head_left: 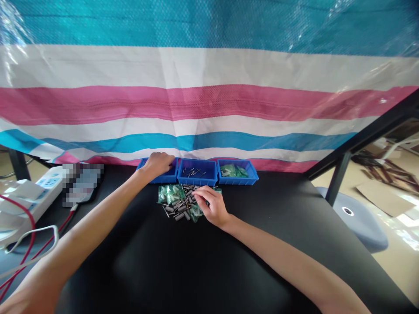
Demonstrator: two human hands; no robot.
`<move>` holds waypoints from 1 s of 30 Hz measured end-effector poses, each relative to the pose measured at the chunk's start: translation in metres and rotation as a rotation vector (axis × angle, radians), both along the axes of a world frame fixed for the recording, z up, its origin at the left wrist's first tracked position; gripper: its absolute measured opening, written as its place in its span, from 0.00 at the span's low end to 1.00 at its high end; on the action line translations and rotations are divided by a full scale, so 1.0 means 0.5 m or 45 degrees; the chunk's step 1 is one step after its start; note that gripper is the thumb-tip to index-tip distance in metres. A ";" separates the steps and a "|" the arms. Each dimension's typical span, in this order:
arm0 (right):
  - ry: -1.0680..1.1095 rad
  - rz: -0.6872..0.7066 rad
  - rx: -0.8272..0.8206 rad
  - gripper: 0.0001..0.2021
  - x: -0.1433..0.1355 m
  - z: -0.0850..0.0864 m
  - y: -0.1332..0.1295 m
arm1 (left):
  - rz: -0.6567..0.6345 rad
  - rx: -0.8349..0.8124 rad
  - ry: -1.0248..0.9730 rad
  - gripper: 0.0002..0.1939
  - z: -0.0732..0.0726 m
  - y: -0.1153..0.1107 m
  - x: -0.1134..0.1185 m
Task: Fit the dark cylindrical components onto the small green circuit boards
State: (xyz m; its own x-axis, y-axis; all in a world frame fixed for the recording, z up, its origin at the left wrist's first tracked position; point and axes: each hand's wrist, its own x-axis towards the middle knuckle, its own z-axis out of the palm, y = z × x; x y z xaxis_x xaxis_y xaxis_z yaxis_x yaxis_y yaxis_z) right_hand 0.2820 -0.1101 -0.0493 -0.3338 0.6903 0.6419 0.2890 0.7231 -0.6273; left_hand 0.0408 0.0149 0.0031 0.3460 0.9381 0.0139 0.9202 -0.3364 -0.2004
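Note:
My left hand (158, 164) reaches over the left blue bin (170, 177), its fingers curled down and their tips hidden, so what they hold does not show. Over the right side of a mixed pile on the black table, my right hand (212, 205) is closed with thumb and fingers drawn together; anything between them is too small to make out. The pile holds grey cylinders (180, 216), thin metal pins or screws (167, 213) and green-tinted plastic packets (170, 193). Several dark thin pieces (193, 172) lie in the middle blue bin (212, 178).
More green packets (234, 170) are in the right blue bin (244, 179). A striped tarp (209, 102) hangs behind the bins. At left are a white power strip (42, 192), a blurred-out phone (83, 185) and red cables (32, 222). A grey stool (356, 222) stands at right.

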 end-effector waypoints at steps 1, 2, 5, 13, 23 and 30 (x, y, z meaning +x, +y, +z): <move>0.002 0.000 -0.002 0.09 0.000 0.001 0.000 | 0.011 -0.010 -0.001 0.11 0.003 0.001 -0.001; 0.005 0.000 -0.003 0.09 0.000 0.001 -0.001 | 0.026 -0.021 -0.016 0.10 0.007 0.001 -0.002; 0.017 0.000 0.000 0.09 0.000 0.000 0.000 | 0.058 -0.002 -0.158 0.10 0.028 -0.015 -0.001; 0.025 -0.036 -0.021 0.08 0.000 -0.006 0.001 | -0.231 0.162 -0.679 0.12 0.058 -0.167 0.035; 0.017 -0.049 -0.019 0.08 0.001 -0.007 0.002 | -0.525 -0.144 -0.373 0.09 0.008 -0.201 0.052; 0.010 -0.056 0.002 0.08 0.000 -0.004 0.000 | -0.549 -0.147 -0.323 0.08 -0.013 -0.204 0.071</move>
State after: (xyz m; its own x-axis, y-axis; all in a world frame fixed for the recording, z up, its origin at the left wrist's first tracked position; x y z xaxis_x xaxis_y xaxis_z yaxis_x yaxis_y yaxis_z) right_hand 0.2821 -0.1099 -0.0513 -0.2980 0.7030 0.6457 0.3153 0.7110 -0.6286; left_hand 0.0762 -0.0871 -0.0036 0.7009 0.7113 0.0528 0.7077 -0.7028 0.0722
